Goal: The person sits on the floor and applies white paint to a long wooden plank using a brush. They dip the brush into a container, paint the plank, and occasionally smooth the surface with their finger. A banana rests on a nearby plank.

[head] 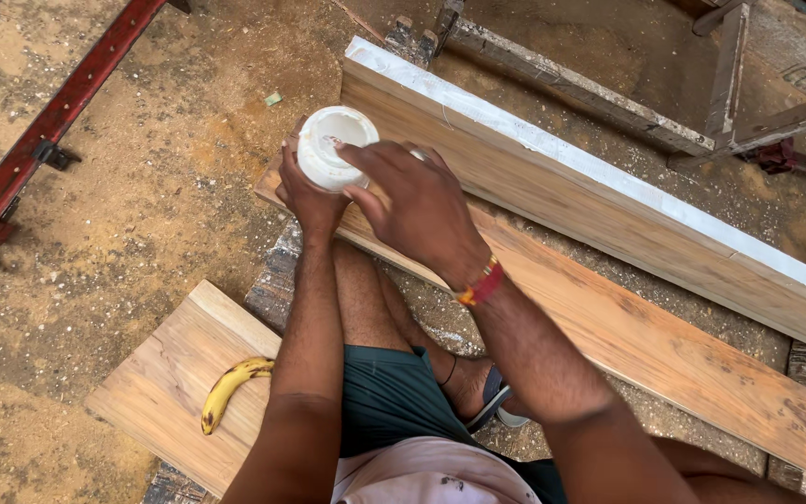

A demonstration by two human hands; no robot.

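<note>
Left hand [308, 196] wraps a white tub [331, 147] from below, fingers curled round its side, held above the plank [627, 336]. Right hand [415, 207] over the tub mouth, fingertips [345, 149] dipped inside, pressed together. Tub interior white; contents can't be made out. Banana [228, 390] lies on a short board [174, 383], well apart. Sawdust ground around.
</note>
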